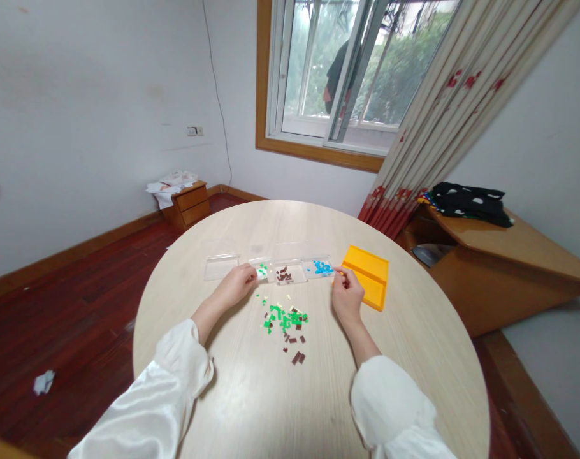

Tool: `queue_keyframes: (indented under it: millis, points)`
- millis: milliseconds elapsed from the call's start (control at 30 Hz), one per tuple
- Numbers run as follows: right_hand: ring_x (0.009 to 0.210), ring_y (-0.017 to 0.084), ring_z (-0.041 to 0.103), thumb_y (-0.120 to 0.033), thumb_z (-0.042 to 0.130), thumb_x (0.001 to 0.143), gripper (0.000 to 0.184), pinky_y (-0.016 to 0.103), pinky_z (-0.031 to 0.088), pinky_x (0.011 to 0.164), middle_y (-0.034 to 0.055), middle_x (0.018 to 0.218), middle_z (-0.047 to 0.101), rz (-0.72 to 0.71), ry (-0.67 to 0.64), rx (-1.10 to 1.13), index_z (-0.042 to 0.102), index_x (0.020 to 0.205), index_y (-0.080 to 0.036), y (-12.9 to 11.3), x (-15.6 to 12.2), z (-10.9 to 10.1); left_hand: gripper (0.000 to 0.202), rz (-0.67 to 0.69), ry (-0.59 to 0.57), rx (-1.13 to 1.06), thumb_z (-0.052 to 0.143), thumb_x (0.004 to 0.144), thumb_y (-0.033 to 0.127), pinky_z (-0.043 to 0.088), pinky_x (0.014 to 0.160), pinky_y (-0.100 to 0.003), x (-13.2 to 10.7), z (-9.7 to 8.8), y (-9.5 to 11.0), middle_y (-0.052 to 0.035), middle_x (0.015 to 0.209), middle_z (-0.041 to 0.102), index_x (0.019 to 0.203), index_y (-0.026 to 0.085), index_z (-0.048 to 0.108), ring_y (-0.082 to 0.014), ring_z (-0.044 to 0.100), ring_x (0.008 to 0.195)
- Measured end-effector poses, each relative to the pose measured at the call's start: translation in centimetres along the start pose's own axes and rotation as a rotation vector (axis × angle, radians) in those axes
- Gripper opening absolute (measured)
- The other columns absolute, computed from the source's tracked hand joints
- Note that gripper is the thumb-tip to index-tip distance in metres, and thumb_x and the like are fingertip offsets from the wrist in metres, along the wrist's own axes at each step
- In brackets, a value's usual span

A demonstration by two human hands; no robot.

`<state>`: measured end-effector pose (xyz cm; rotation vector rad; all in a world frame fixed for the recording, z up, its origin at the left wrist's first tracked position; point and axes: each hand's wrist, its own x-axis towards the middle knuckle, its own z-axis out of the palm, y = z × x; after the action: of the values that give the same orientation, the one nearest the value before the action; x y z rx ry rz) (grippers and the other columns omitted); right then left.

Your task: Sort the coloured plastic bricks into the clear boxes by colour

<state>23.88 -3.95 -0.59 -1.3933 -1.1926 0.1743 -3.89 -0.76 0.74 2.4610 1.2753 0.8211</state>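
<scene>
Green angular bricks (296,317) near clear rectangular boxes (222,267), left hand (241,280) and right hand (348,294) narrow in grip, any hold unclear.

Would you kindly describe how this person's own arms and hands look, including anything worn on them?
The left sleeve and right sleeve are white, loose and puffy, ending on the forearms; the left one looks satiny. The left hand and right hand are bare, without gloves.

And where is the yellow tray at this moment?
In the head view, the yellow tray lies on the table, right of the blue pieces, beside the right hand.
</scene>
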Motion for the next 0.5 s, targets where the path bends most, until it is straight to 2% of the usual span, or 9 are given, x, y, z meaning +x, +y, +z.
queue_keyframes:
  millis: [100,200,367,500]
  points:
    - [0.048,0.01,0.038,-0.033,0.045,0.078,0.026,0.023,0.032,0.049,-0.0056,0.053,0.041,-0.035,-0.071,0.014,0.063,0.083,-0.015,-0.6,-0.4,0.4,0.014,0.046,0.075,-0.039,0.05,0.081,0.01,0.039,0.065,-0.025,0.0,0.0,0.1,-0.0032,0.074,0.056,0.069,0.015,0.056,-0.0145,0.051,0.069]
    - [0.048,0.011,0.04,-0.035,0.046,0.079,0.027,0.023,0.034,0.05,-0.0047,0.054,0.045,-0.03,-0.201,0.071,0.063,0.089,-0.015,-1.4,-1.0,1.0,0.014,0.097,0.09,-0.066,0.05,0.082,0.012,0.039,0.065,-0.024,-0.1,0.1,0.7,-0.0034,0.076,0.055,0.071,0.015,0.056,-0.0145,0.051,0.07]
    - [0.048,0.012,0.051,-0.044,0.048,0.082,0.045,0.024,0.04,0.047,-0.0036,0.058,0.054,0.129,-0.472,0.339,0.053,0.116,-0.015,-2.9,-2.4,2.2,0.013,0.178,0.04,-0.068,0.05,0.084,0.014,0.038,0.063,-0.023,-0.2,0.5,2.3,-0.0036,0.076,0.055,0.073,0.014,0.058,-0.014,0.051,0.07]
    - [0.044,0.013,0.053,-0.049,0.05,0.08,0.06,0.024,0.04,0.042,-0.0012,0.059,0.06,0.252,-0.608,0.488,0.043,0.128,-0.016,-4.1,-3.3,2.8,0.015,0.267,-0.009,-0.036,0.051,0.082,0.012,0.037,0.063,-0.023,-0.1,1.1,3.5,-0.0034,0.073,0.055,0.07,0.014,0.059,-0.0139,0.051,0.068]
